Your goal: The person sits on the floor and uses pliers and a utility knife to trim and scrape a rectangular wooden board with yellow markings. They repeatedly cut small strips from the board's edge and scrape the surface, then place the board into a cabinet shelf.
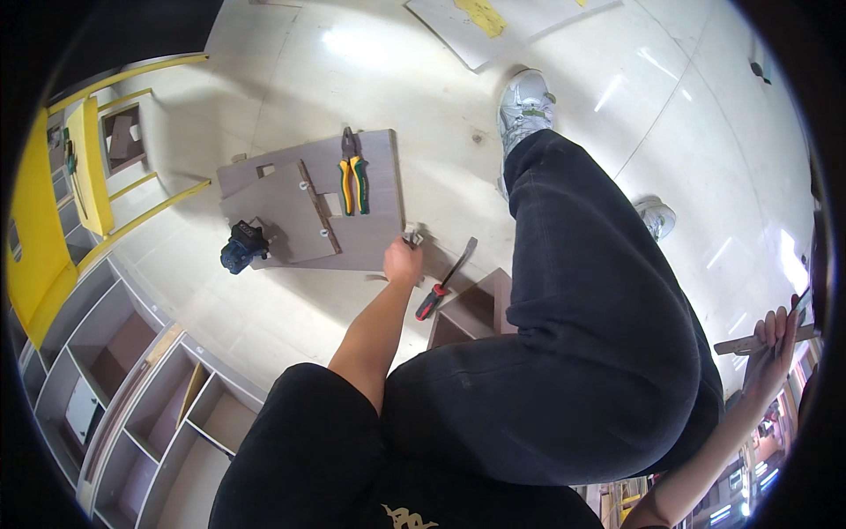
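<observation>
My left hand (403, 261) is closed around a small metal-looking piece (412, 234) at the near right corner of a grey-brown board (379, 231). Far to the right, my right hand (775, 339) has its fingers bent around a narrow flat strip (740, 346); part of that hand lies in the dark rim. Pliers (354, 183) with green and yellow handles rest on the board. Beside them a smaller panel (269, 207) bears a thin strip with two white fittings (306, 186). A red-and-black-handled screwdriver (431, 302) lies on the floor just right of my left hand.
A dark blue power tool (242, 248) stands at the board's left corner. Grey compartmented shelving (167, 423) and a yellow frame (53, 229) fill the left side. An open wooden box (471, 309) sits by my bent leg. White panels (449, 31) lie on the floor ahead.
</observation>
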### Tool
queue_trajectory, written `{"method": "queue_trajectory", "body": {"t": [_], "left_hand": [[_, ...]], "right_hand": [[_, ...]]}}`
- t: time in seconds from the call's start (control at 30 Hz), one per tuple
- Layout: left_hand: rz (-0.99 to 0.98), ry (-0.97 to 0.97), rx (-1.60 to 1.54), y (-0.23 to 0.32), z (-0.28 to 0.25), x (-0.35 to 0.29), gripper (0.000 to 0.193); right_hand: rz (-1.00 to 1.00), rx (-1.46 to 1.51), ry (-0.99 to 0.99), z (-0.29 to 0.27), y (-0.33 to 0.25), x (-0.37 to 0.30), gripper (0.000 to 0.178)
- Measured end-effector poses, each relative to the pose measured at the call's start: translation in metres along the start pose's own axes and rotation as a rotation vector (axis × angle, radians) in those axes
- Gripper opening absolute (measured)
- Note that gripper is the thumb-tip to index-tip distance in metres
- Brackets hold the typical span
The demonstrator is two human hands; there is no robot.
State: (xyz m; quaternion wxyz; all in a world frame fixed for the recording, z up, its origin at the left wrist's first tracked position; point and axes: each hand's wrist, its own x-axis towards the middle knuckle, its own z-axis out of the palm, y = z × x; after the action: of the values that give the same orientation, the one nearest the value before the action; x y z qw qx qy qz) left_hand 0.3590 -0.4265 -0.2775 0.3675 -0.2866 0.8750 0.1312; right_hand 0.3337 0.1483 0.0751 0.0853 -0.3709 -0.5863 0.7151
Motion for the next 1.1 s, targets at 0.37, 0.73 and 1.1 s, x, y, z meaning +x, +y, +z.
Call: {"method": "queue_trajectory", "body": {"t": [0.37,0.73,1.1], "left_hand": [[0.024,-0.114,0.278,0.06,0.009,0.002,0.033],[-0.113,-0.095,0.024,0.017,-0.02,0.008,0.045],[-0.27,-0.128,-0.116,0.027,0.044,0.017,0.043]], "right_hand": [[0.023,-0.047,0.095,0.027,0.004,-0.001,0.036],[0.002,0.001,0.002,-0.011,0.0,-0.006,0.035],[0.003,-0.05,0.087,-0.005,0.001,0.0,0.035]]}}
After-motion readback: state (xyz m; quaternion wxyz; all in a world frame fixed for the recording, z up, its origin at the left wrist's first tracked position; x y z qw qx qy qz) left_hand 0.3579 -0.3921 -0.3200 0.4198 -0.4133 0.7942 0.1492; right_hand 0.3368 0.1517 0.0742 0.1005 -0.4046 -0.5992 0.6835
